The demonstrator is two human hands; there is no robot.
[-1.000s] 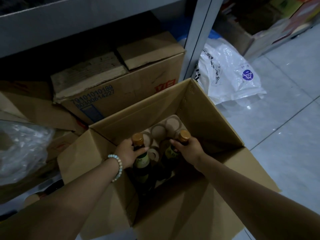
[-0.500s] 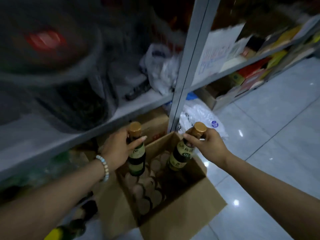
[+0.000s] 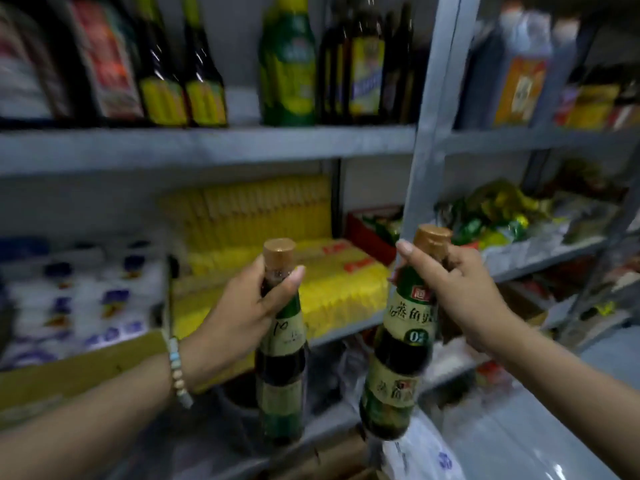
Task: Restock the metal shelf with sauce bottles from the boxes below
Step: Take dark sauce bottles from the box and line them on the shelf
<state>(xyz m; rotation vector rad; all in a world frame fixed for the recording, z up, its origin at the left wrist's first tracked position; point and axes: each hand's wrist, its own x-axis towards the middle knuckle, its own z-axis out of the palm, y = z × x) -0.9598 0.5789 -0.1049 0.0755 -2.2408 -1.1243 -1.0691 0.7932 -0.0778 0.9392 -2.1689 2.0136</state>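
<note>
I hold two dark sauce bottles with gold caps and green labels in the air before the grey metal shelf [image 3: 207,143]. My left hand [image 3: 239,313] grips the neck of the left sauce bottle [image 3: 282,368], which hangs upright. My right hand [image 3: 460,289] grips the neck of the right sauce bottle [image 3: 398,358], which tilts with its base toward the left. Both bottles are level with the middle shelf board. The upper board carries a row of dark sauce bottles [image 3: 183,74] and a green bottle [image 3: 287,64].
Yellow packets [image 3: 263,237] fill the middle shelf behind the bottles, white packs [image 3: 79,299] lie to their left. A grey upright post [image 3: 426,133] splits the shelving; bagged goods [image 3: 498,216] sit to the right. A cardboard edge [image 3: 79,372] is at lower left, tiled floor [image 3: 536,427] at lower right.
Both hands have lifted the two bottles out of the cardboard box and up to shelf height. My view has swung up from the box to the stocked shelves.
</note>
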